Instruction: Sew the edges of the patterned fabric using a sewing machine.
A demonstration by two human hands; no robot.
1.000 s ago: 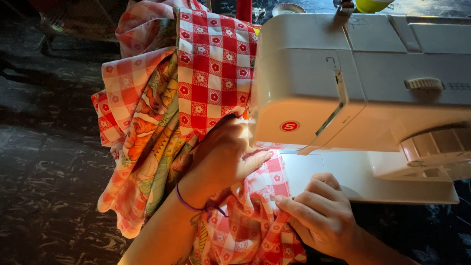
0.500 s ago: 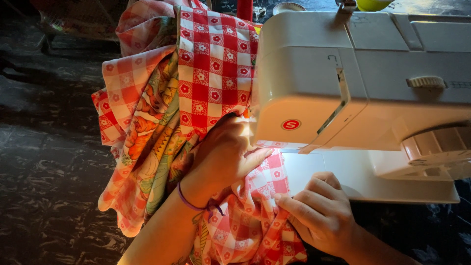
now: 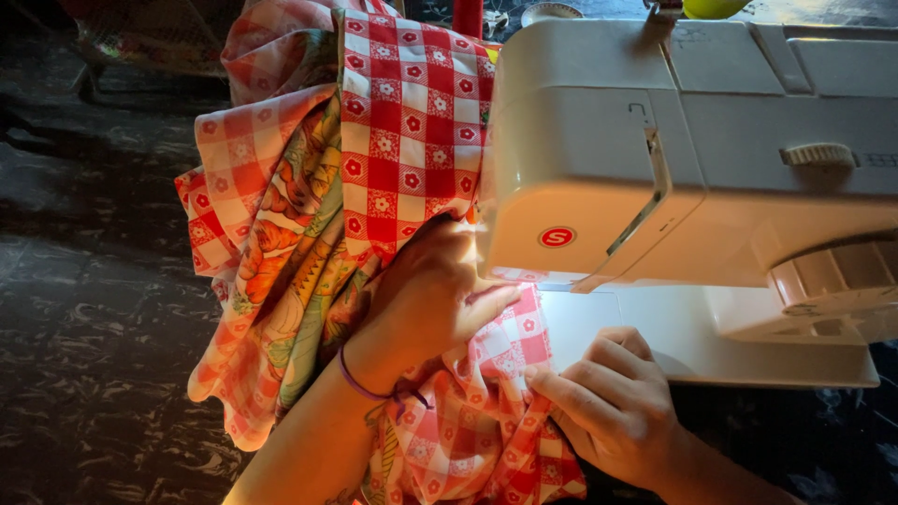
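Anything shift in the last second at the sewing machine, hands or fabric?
Almost nothing. The left hand stays flat on the red checked fabric beside the machine head, the right hand keeps pinching the fabric's edge on the sewing machine bed. No grip taken or released; the fabric hangs as before.

checked cloth (image 3: 412, 140): soft, matt | sewing machine (image 3: 655, 140): smooth plastic

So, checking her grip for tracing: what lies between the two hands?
Head view: a strip of red checked fabric lies between left hand and right hand.
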